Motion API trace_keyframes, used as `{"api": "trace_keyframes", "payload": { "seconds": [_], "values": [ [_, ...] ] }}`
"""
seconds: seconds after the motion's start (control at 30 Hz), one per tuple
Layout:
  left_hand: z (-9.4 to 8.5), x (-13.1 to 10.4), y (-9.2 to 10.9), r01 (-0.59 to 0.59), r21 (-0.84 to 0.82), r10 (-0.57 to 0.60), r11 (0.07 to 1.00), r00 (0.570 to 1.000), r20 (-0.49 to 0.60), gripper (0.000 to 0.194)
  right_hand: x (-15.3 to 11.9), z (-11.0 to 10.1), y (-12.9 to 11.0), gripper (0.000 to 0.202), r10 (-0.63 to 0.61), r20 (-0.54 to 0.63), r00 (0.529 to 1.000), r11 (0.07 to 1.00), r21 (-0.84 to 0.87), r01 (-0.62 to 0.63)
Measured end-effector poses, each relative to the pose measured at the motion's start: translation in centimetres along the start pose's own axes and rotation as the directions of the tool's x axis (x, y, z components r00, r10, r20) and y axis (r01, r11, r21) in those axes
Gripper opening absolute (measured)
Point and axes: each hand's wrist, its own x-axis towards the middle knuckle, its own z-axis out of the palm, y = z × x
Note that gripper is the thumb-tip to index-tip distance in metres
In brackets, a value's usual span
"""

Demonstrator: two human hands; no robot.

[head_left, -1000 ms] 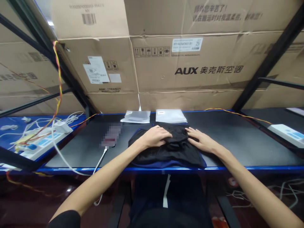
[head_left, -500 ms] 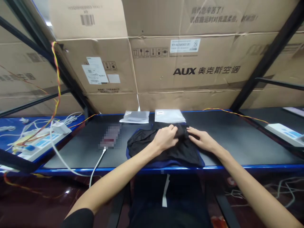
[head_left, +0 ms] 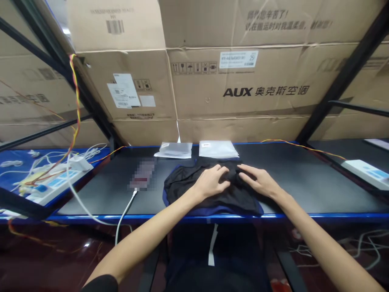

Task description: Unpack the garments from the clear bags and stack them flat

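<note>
A black cloth item with dark blue edges point(head_left: 182, 182) lies bunched at the front edge of the dark table mat. My left hand point(head_left: 212, 181) rests on its upper middle, fingers apart and slightly curved. Just to the right, my right hand point(head_left: 257, 179) touches the cloth with its fingers spread. Neither hand shows anything gripped. Behind the cloth lie two flat translucent packets, the left one point(head_left: 174, 150) and the right one point(head_left: 218, 149).
A blurred-out phone point(head_left: 143, 174) with a white cable point(head_left: 123, 213) lies at left. Power strips sit at left point(head_left: 57, 182) and right point(head_left: 367, 172), among wires. Cardboard point(head_left: 200, 101) stands behind, between black frame posts point(head_left: 343, 69).
The fingers of my left hand, bent into the cloth before, have opened out. My right hand's fingers have moved slightly left over the cloth. The view has shifted slightly.
</note>
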Motion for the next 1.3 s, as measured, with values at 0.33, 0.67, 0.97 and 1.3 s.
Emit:
{"api": "trace_keyframes", "payload": {
  "seconds": [0.33,0.67,0.97,1.3],
  "values": [
    [-1.8,-0.7,0.2,0.082,-0.322,-0.13,0.943,0.983,-0.13,0.024,-0.1,0.4,0.9,0.058,-0.006,0.125,0.992,0.997,-0.073,0.015],
    [-4.9,-4.7,-2.8,0.335,-0.103,-0.35,0.937,0.904,-0.247,0.026,-0.2,-0.1,1.7,0.056,-0.038,0.14,0.989,0.999,0.043,0.032],
    [-5.9,-6.3,-3.4,0.385,0.179,-0.37,0.905,0.922,-0.11,0.017,-0.2,-0.2,1.4,0.056,-0.043,0.126,0.991,0.999,0.028,0.039],
    [-4.7,-3.8,-1.0,0.31,0.182,-0.296,0.933,0.95,-0.099,0.034,-0.1,-0.2,1.5,0.055,-0.046,0.138,0.989,0.997,0.064,0.038]
  ]
}}
